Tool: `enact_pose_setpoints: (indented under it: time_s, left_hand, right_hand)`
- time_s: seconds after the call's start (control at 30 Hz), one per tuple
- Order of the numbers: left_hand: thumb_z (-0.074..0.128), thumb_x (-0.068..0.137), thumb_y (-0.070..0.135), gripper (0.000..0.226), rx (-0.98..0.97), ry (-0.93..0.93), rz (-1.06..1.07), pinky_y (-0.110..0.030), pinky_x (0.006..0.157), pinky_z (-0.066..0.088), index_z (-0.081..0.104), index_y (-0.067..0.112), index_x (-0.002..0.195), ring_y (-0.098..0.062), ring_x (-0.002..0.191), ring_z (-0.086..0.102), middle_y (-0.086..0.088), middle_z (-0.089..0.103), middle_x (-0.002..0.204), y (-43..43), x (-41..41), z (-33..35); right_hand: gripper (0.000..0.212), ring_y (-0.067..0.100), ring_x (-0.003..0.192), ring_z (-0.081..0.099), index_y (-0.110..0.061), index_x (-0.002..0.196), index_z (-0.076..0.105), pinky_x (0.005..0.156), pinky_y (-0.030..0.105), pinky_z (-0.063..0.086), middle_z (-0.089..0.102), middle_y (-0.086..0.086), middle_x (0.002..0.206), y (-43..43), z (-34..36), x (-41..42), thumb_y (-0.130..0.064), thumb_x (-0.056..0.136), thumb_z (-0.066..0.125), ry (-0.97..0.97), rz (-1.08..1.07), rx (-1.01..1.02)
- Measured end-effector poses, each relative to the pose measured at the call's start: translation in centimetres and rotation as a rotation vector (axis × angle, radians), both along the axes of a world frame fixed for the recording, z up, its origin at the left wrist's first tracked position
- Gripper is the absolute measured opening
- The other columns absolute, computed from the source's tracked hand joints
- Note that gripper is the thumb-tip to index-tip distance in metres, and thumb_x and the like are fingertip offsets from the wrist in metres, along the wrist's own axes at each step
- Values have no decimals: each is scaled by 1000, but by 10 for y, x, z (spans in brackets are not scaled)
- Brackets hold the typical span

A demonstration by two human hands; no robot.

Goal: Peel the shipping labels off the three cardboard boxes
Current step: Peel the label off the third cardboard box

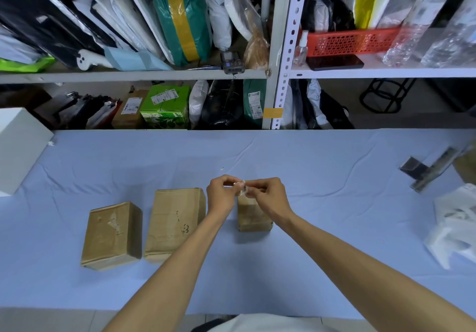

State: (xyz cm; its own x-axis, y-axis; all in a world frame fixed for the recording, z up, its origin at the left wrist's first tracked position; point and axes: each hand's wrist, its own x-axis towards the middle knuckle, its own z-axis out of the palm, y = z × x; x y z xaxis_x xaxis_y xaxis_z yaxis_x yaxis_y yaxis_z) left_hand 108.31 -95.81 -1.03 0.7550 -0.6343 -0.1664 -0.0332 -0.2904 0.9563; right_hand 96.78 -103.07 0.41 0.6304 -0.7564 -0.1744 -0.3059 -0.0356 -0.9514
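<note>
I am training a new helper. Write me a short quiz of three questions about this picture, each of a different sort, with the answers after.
1. True or false: the left hand and the right hand each grip a different box.
2. Multiple choice: what both hands pinch between them is A) a crumpled label scrap; B) a knife; C) a tape roll.
3. Fill the gap: of the three boxes on the blue tablecloth, the hands are over the ___ one.

Key
1. False: both pinch the same scrap.
2. A.
3. Right: they are over the far end of the right box, not the left box or the middle box.
</note>
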Motion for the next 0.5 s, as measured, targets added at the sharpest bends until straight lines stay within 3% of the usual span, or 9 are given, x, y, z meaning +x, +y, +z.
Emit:
enact_pose_setpoints:
  time_s: [0.17,0.33,0.43,0.5]
  left_hand:
    - [69,85,10,5,-23,92,-35,-44,87,56,72,7,84,-25,90,69,-10,72,89,-1,2,-1]
    - [65,88,6,10,-144,286,-63,-26,77,57,73,10,85,-29,97,67,-16,71,95,-3,-6,0]
    - [70,84,3,24,-165,353,-63,-26,78,57,65,9,107,-23,85,70,-14,70,94,-3,-6,1]
    - [70,83,1,24,-177,399,-48,-24,76,57,64,6,106,-20,80,70,-15,69,95,-3,-5,1]
  right_hand:
    - [19,14,75,72,-17,94,75,75,24,57,75,1,80,-7,-3,-1,-5,84,65,-69,-50,89]
    - [24,21,64,68,-5,98,71,67,28,57,71,14,75,-20,-3,-2,8,79,66,-97,-203,221]
    - [11,23,68,66,3,89,69,68,28,58,68,16,77,-22,0,-1,7,79,69,-115,-189,259]
    - [11,25,68,67,6,88,69,68,31,58,68,19,81,-23,2,-2,2,78,73,-112,-182,278]
